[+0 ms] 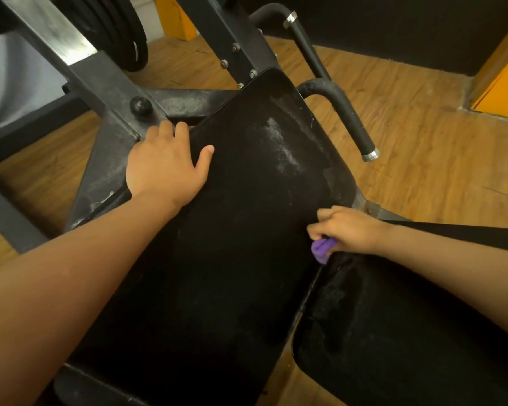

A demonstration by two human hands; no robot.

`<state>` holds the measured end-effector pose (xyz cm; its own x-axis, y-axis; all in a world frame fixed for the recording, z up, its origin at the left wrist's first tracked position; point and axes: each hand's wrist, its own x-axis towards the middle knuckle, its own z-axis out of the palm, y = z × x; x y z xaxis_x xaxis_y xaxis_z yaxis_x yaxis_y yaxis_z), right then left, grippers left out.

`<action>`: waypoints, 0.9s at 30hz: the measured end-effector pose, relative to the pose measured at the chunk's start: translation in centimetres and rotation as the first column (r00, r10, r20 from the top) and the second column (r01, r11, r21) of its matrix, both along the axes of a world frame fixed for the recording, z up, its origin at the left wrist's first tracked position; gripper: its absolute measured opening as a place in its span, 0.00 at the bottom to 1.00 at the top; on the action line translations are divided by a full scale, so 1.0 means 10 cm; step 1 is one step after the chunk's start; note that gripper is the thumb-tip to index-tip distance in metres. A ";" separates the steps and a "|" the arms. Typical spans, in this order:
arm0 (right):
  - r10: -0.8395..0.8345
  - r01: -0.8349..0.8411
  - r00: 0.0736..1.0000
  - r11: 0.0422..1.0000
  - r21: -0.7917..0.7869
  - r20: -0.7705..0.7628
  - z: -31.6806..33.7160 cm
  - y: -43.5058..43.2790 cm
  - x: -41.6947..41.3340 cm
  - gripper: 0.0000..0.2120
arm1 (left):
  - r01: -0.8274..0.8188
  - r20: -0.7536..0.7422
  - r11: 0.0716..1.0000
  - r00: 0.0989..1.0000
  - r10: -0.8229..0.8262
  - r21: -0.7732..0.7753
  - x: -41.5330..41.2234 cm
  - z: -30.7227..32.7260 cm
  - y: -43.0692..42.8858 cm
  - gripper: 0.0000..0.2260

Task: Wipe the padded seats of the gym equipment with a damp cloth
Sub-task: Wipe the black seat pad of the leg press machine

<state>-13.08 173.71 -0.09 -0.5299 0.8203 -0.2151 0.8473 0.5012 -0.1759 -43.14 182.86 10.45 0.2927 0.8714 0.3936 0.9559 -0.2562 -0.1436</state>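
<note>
A long black padded back rest [232, 230] fills the middle of the view, with pale smears near its upper right. A second black padded seat [393, 332] lies at the lower right. My left hand [165, 165] rests on the back rest's left edge, fingers over the rim and thumb spread on the pad. My right hand [346, 230] grips a bunched purple cloth [323, 249] and holds it against the back rest's right edge, just above the gap to the seat.
The machine's dark metal frame [115, 92] with a round knob [140, 106] runs behind the left hand. A black grip handle [335, 98] sticks out at the right. Weight plates [121, 30] hang at the top left. Wooden floor [423, 127] surrounds the machine.
</note>
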 end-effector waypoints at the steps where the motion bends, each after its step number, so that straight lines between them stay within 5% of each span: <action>1: -0.037 0.036 0.999 0.999 0.032 0.018 0.01 0.04 0.07 0.10 | -0.002 0.001 1.000 1.000 0.002 0.001 0.00 0.00 0.00 0.25; 7: -0.302 0.312 0.949 0.939 0.145 -0.086 0.01 0.05 0.32 0.08 | 0.001 0.012 1.000 1.000 0.000 -0.008 0.01 0.00 -0.01 0.25; 11: -0.514 0.545 0.822 0.835 0.079 -0.247 0.07 0.11 0.43 0.10 | 0.003 0.017 1.000 1.000 -0.003 -0.012 0.01 0.01 -0.01 0.25; 13: -0.615 0.660 0.707 0.751 0.013 -0.348 0.09 0.18 0.48 0.09 | 0.007 0.014 1.000 1.000 -0.007 -0.008 0.01 0.01 -0.01 0.24; 16: -0.720 0.838 0.417 0.541 -0.073 -0.555 0.14 0.30 0.57 0.09 | 0.011 0.012 1.000 1.000 -0.011 0.005 0.00 0.01 -0.01 0.24; 19: -0.764 0.899 0.218 0.399 -0.180 -0.608 0.17 0.41 0.70 0.10 | 0.006 0.010 1.000 1.000 -0.006 0.011 0.00 0.01 -0.01 0.24; 27: -0.913 0.899 0.227 0.331 -0.288 -0.340 -0.12 0.51 0.84 0.22 | 0.010 0.004 1.000 1.000 -0.010 0.016 0.01 -0.01 0.00 0.23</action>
<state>-4.71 178.82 -1.31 0.5366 0.8065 -0.2482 0.5766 -0.5652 -0.5900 -43.08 182.91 10.40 0.2996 0.8623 0.4083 0.9539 -0.2635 -0.1434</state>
